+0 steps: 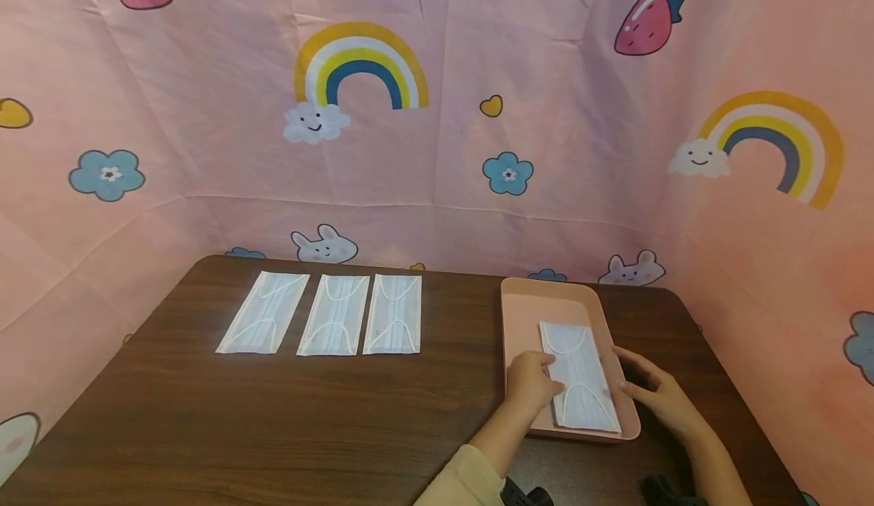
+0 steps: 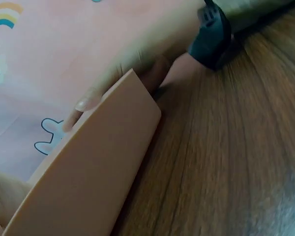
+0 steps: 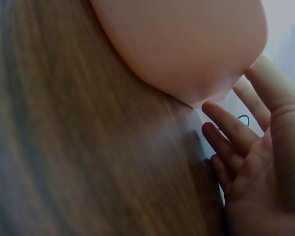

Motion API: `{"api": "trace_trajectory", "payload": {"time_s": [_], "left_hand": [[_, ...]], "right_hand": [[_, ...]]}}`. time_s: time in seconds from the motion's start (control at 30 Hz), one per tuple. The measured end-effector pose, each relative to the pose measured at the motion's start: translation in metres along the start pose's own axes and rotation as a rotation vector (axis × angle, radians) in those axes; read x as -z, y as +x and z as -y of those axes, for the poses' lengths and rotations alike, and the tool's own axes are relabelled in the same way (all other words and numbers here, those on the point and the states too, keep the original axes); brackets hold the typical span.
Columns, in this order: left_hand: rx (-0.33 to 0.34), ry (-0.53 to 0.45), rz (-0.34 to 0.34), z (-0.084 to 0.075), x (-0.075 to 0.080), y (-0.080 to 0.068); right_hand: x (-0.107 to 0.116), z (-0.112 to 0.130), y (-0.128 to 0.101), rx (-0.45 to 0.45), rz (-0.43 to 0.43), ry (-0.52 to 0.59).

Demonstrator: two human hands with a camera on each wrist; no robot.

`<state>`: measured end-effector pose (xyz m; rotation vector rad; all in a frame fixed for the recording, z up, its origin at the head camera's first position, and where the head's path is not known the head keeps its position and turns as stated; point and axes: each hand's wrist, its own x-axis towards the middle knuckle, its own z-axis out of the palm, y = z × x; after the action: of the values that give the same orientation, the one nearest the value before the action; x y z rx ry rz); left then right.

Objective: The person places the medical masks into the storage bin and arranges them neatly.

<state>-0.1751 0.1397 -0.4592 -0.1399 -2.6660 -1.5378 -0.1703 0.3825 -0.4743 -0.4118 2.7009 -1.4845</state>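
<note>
A pale blue face mask (image 1: 580,377) with white ear loops lies inside a shallow peach tray (image 1: 536,305) on the right of the table. Whether more masks lie beneath it I cannot tell. My left hand (image 1: 531,383) reaches over the tray's left side, thumb and forefinger spread apart at the mask's left edge. At the tray's right wall is my right hand (image 1: 662,396), its fingertips against or close to the rim. In the right wrist view the right hand's fingers (image 3: 231,128) are loosely extended beside the tray's corner. The tray wall mostly hides the left hand in the left wrist view.
Three more face masks lie side by side at the table's back left: a left mask (image 1: 265,312), a middle mask (image 1: 333,315) and a right mask (image 1: 393,314). Patterned pink cloth (image 1: 437,157) surrounds the dark wooden table (image 1: 273,422) behind and at both sides.
</note>
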Motion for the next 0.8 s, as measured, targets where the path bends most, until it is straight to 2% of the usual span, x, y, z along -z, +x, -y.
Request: {"api": "trace_trajectory", "payload": {"time_s": [0.3, 0.43, 0.6, 0.8], "left_hand": [[-0.04, 0.204, 0.043, -0.0009, 0.0004, 0.0036], [-0.051, 0.241, 0.068, -0.0008, -0.0004, 0.0061], [-0.067, 0.183, 0.077, -0.0005, 0.0024, 0.0038], [-0.143, 0.038, 0.098, -0.0038, 0.0092, -0.0013]], "right_hand": [[-0.001, -0.001, 0.0006, 0.006, 0.003, 0.024], [-0.0006, -0.0027, 0.0006, 0.005, -0.004, 0.05], [-0.0004, -0.0027, 0.0, -0.005, -0.004, 0.054], [-0.001, -0.0023, -0.0003, 0.002, -0.004, 0.047]]}}
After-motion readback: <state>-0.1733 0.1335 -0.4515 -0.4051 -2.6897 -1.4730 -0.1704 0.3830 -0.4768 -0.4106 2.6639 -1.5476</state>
